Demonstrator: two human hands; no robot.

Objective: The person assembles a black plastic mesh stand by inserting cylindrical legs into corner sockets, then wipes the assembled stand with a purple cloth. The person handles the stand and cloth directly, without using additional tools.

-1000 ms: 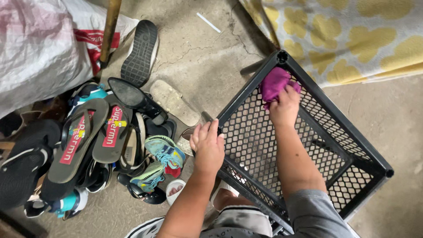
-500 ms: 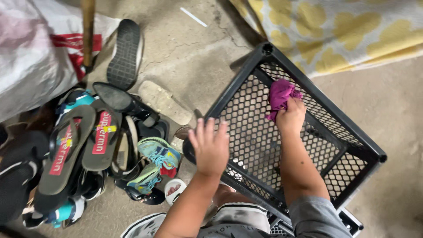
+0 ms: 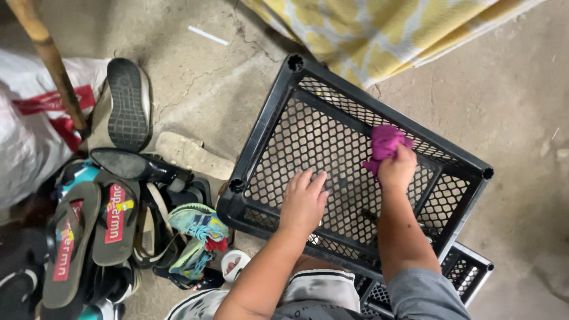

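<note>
Centrally, right of the frame's middle, a black plastic crate point(image 3: 332, 112) sits tilted on the concrete floor point(image 3: 510, 118), its open-mesh panel turned up toward the camera. The crate is rectangular, with thick moulded rims, round sockets at the corners and a diamond-pattern lattice through which the floor shows faintly. The left hand point(image 3: 303, 201) lies flat on the lattice near the crate's lower left corner, fingers point(image 3: 308, 181) spread and released, grasping nothing. The right hand point(image 3: 397, 169) is clenched around a magenta cloth point(image 3: 385, 142), a small crumpled rag that bunches out above the knuckles and is pressed against the mesh near the crate's far rim. A second crate point(image 3: 468, 269), also black, shows partly beneath the first at lower right. At upper right a yellow patterned fabric point(image 3: 379, 35) lies on the floor just beyond the crate. On the left of the frame lies a heap of footwear: grey flip-flops point(image 3: 89, 231) with red straps, a teal sandal point(image 3: 198, 222) and a black-soled shoe point(image 3: 127, 104) turned sole up. A wooden pole point(image 3: 50, 59) runs down from the upper left corner over a white sack point(image 3: 24, 136) with red printing.
</note>
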